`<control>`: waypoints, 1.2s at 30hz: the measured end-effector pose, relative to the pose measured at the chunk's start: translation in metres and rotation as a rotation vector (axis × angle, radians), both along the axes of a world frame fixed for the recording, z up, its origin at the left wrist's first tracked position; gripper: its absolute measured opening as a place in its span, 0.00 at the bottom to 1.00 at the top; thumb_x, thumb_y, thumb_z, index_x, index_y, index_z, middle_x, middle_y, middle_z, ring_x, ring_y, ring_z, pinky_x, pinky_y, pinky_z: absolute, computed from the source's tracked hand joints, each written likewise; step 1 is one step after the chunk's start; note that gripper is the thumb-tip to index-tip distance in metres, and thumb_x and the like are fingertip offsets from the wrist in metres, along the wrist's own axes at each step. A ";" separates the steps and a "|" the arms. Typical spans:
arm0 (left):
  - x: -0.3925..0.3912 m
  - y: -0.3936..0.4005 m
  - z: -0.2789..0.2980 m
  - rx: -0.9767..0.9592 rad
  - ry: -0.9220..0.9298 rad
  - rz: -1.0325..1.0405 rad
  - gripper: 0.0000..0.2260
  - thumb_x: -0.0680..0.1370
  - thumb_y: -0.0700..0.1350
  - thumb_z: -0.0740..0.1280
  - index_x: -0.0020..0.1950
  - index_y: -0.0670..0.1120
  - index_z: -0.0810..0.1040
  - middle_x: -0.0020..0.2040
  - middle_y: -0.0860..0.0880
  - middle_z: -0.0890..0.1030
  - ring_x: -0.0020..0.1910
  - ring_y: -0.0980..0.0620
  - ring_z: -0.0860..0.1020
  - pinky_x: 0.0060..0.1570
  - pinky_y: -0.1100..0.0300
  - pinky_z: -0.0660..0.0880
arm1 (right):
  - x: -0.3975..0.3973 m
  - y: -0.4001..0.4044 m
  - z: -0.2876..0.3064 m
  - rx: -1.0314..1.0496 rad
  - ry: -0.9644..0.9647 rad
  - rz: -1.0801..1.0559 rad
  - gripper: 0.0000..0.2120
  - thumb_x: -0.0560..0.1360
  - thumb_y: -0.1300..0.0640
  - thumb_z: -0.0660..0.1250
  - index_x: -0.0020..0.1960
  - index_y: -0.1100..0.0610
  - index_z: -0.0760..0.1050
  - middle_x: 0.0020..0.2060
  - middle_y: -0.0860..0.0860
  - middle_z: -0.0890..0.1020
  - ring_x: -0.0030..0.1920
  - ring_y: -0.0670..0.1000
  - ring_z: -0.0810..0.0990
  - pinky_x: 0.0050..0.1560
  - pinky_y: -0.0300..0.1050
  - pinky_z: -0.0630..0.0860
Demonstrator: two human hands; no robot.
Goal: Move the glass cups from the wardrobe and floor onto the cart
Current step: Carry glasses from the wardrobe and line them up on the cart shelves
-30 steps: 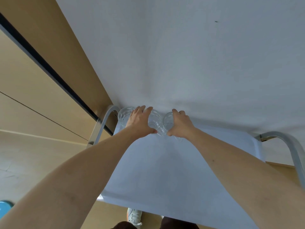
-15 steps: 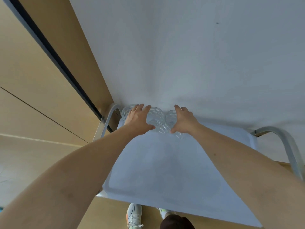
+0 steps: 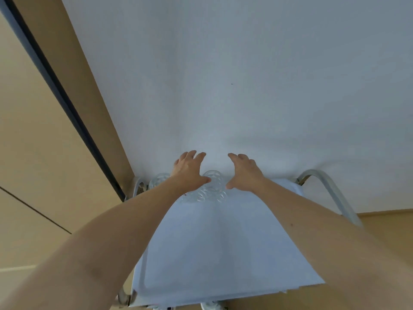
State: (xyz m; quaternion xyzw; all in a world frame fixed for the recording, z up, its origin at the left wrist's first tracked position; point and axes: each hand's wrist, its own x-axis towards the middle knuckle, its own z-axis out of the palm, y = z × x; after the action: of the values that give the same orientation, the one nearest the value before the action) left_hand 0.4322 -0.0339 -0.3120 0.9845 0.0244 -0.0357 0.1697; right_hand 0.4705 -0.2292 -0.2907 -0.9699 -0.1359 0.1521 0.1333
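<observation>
Both arms stretch straight out ahead of me toward twelve o'clock, forearms bare. My left hand [image 3: 188,170] hovers with its fingers spread and relaxed, thumb angled in toward one o'clock, gripping nothing. My right hand [image 3: 243,172] mirrors it, fingers loosely extended, thumb pointing in toward the left one, and it holds nothing either. The two hands are apart, with a gap between them.

In that gap and just beneath the palms I see the glass cups [image 3: 210,186], a tight cluster at the far edge of the cart's top tray [image 3: 219,253], toward twelve o'clock. They are clear, with a moulded, rippled pattern; round rims show, and one more cup [image 3: 159,180] peeks out at eleven o'clock beyond my left wrist. How many stand in the cluster I can't tell, since the glass blurs together.

The tray is smooth, pale blue-white, flat with a shallow raised lip. Curved metal tube handles [image 3: 328,193] rise at the two far corners, shiny and rounded. Behind it is a plain matte white wall [image 3: 245,86]; at nine o'clock, tan wood-look wardrobe panels [image 3: 44,164] with a dark vertical strip.
</observation>
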 end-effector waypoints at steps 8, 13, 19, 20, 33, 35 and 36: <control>-0.010 -0.067 0.055 0.058 -0.103 -0.239 0.40 0.75 0.59 0.72 0.81 0.51 0.58 0.81 0.44 0.58 0.80 0.43 0.54 0.77 0.45 0.58 | -0.057 -0.069 0.039 0.050 -0.072 -0.206 0.49 0.70 0.52 0.77 0.82 0.48 0.52 0.78 0.54 0.59 0.74 0.60 0.61 0.65 0.55 0.72; -0.017 -0.135 0.077 0.037 -0.164 -0.365 0.39 0.75 0.58 0.73 0.81 0.51 0.59 0.81 0.43 0.59 0.80 0.43 0.55 0.76 0.45 0.60 | -0.090 -0.128 0.054 0.078 -0.131 -0.331 0.48 0.70 0.47 0.76 0.81 0.49 0.53 0.77 0.54 0.61 0.74 0.59 0.62 0.66 0.54 0.71; -0.031 -0.243 0.101 0.004 -0.213 -0.517 0.39 0.76 0.57 0.73 0.81 0.50 0.58 0.80 0.43 0.60 0.80 0.42 0.55 0.76 0.45 0.61 | -0.137 -0.224 0.078 0.072 -0.173 -0.470 0.45 0.72 0.48 0.74 0.81 0.50 0.53 0.75 0.54 0.64 0.74 0.59 0.62 0.68 0.55 0.70; -0.034 -0.264 0.106 -0.010 -0.221 -0.541 0.39 0.76 0.57 0.73 0.81 0.50 0.58 0.80 0.42 0.60 0.80 0.42 0.56 0.75 0.44 0.61 | -0.146 -0.243 0.082 0.051 -0.185 -0.489 0.44 0.73 0.49 0.73 0.81 0.50 0.54 0.74 0.54 0.64 0.73 0.59 0.63 0.68 0.55 0.70; -0.096 -0.536 0.144 -0.104 -0.293 -0.840 0.38 0.76 0.57 0.73 0.81 0.50 0.59 0.80 0.42 0.61 0.79 0.41 0.57 0.74 0.43 0.64 | -0.251 -0.483 0.112 0.004 -0.297 -0.808 0.43 0.73 0.46 0.72 0.81 0.53 0.55 0.74 0.56 0.65 0.74 0.60 0.63 0.68 0.53 0.69; -0.105 -0.572 0.147 -0.109 -0.289 -0.881 0.38 0.76 0.57 0.72 0.81 0.50 0.58 0.80 0.43 0.60 0.79 0.41 0.57 0.74 0.43 0.63 | -0.265 -0.515 0.115 0.002 -0.315 -0.853 0.43 0.73 0.46 0.72 0.81 0.53 0.55 0.74 0.56 0.65 0.74 0.60 0.63 0.68 0.53 0.68; -0.110 -0.589 0.150 -0.109 -0.290 -0.901 0.38 0.76 0.57 0.72 0.81 0.50 0.58 0.80 0.43 0.60 0.79 0.41 0.57 0.74 0.43 0.63 | -0.272 -0.529 0.117 0.001 -0.322 -0.875 0.43 0.73 0.46 0.72 0.81 0.53 0.55 0.74 0.56 0.66 0.74 0.60 0.63 0.67 0.52 0.68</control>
State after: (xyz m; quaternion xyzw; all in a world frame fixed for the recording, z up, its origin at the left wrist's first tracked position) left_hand 0.3221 -0.6234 -0.1624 0.8816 -0.4309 0.0311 0.1902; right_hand 0.1983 -0.7586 -0.1735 -0.9472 0.2670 -0.0711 0.1625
